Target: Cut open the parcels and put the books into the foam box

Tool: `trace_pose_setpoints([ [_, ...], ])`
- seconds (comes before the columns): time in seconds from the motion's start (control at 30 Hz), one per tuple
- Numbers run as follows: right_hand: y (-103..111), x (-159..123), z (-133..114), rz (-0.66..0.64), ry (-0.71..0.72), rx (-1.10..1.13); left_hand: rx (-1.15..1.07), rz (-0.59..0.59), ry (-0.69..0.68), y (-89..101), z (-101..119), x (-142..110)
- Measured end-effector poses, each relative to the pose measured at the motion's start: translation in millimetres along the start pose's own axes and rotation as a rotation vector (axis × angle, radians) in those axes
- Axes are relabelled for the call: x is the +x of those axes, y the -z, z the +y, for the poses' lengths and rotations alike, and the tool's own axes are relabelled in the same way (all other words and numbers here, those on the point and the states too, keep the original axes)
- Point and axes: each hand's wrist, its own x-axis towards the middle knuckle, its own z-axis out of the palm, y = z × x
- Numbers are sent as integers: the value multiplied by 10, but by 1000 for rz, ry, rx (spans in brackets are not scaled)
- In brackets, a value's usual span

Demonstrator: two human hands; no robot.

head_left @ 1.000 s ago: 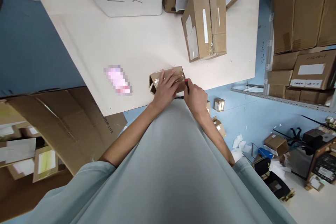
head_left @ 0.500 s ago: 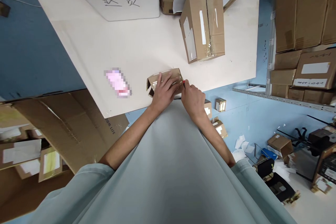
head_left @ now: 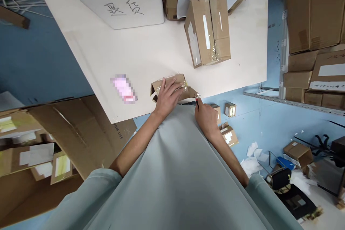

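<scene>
My left hand (head_left: 167, 101) lies on a small taped cardboard box (head_left: 172, 79) at the table's near edge, its fingers spread over the top. The box's left end gapes, and a loose flap (head_left: 191, 92) sticks out at its right end. Closed in my right hand (head_left: 207, 118) is a slim knife (head_left: 197, 101) with a red and black handle. The knife's thin tip points up at the flap; whether it touches is too small to tell.
On the white table (head_left: 140, 52) stand a larger taped carton (head_left: 219, 30), a white foam bin (head_left: 134, 12) and a blurred pink object (head_left: 124, 88). An open large carton (head_left: 88, 129) is on the left. Boxes (head_left: 229, 134) and papers lie on the floor at right.
My right hand has moved right and slightly toward me with the knife, away from the box's end. The flap there now stands out. My left hand stays on the box.
</scene>
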Motion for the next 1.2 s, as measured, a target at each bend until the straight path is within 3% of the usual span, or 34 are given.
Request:
trace_pose_setpoints([
  [0.23,144,78,30,114,174,135,43,-6,12,20,84,-37],
  [0.37,249,267,-12,87,233,137,83,-15,37,21,131,-40],
  [1.0,121,105,-127,-15,134,71,65,12,-21,-67,43,-159],
  [1.2,31,299,-260,45,99,79,22,13,-24,-119,5,-197],
])
